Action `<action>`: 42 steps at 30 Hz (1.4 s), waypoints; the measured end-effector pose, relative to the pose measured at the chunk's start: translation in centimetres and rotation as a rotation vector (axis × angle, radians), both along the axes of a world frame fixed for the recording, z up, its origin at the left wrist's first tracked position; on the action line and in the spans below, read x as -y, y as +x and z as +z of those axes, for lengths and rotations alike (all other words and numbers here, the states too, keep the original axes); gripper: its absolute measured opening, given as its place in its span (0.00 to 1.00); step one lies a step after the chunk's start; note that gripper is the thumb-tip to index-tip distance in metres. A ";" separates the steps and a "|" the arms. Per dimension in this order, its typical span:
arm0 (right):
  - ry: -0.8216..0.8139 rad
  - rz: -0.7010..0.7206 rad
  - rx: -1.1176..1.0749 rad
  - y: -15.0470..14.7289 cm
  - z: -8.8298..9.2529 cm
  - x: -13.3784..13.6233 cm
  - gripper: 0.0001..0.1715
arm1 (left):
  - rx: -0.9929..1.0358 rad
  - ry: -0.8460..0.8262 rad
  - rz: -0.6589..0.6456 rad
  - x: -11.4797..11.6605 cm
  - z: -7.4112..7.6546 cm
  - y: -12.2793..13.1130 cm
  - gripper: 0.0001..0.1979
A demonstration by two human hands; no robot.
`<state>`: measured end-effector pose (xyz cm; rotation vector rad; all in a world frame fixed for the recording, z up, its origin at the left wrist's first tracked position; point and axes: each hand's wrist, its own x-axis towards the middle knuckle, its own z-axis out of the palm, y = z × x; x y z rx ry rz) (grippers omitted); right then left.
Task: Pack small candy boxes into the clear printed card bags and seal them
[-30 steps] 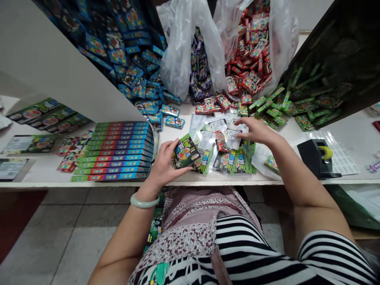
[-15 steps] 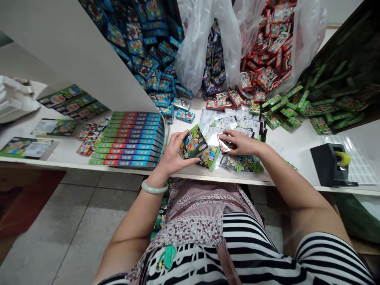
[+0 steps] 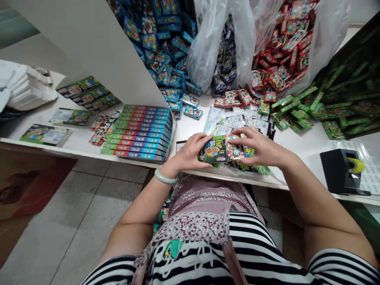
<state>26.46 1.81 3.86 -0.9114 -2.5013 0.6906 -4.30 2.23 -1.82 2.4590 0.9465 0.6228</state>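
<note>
Green-and-black printed pack (image 3: 215,151) in head view, gripped by left hand (image 3: 191,154), thumb along near edge, fingers along far edge. Right hand (image 3: 258,148) pinches small red box (image 3: 234,149) between thumb and fingers, right up against the pack's right-hand edge; whether it's partly inside, cannot tell. Hands close together, facing, not touching each other; pack and red box between them, above the white table.

Under and beyond right hand: clear sleeves and printed cards (image 3: 233,120), overlapping, partly hidden. Left of left hand: row of multicoloured boxes (image 3: 139,132), standing packed side by side. Farther left, loose red boxes (image 3: 99,128) and two flat printed cards (image 3: 44,134).

Beyond the hands, left to right: blue boxes (image 3: 169,75) heaped, purple boxes (image 3: 226,65) and red boxes (image 3: 280,73) in translucent plastic bags (image 3: 204,51), green boxes (image 3: 299,111) spilling from a dark container. Right of right hand, well apart: black tape dispenser (image 3: 338,170), yellow roll. Pale green bangle (image 3: 165,177) at left wrist.
</note>
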 end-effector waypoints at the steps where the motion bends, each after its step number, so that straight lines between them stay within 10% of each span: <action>1: 0.020 -0.006 0.028 -0.1 0.0 -0.1 0.32 | -0.003 -0.006 -0.005 0.0 0.0 0.2 0.52; 12: 0.060 0.010 0.139 -1.0 1.2 0.9 0.32 | 0.032 -0.004 -0.010 0.6 -0.7 1.3 0.52; 18: 0.061 -0.113 -0.088 -2.2 -1.2 1.4 0.45 | 0.048 0.011 0.056 0.5 -0.8 1.1 0.52; 25: 0.149 -0.257 -0.094 -3.1 -2.9 1.4 0.21 | 0.122 0.061 0.133 0.2 -1.4 0.6 0.52; 35: 0.034 -0.250 -0.080 -6.4 -3.3 -0.7 0.21 | 0.124 0.024 0.175 -0.9 -2.6 1.5 0.51; 42: 0.001 -0.602 -0.318 -6.6 -3.8 -14.0 0.17 | 0.184 -0.034 0.243 -1.5 -2.3 -0.4 0.53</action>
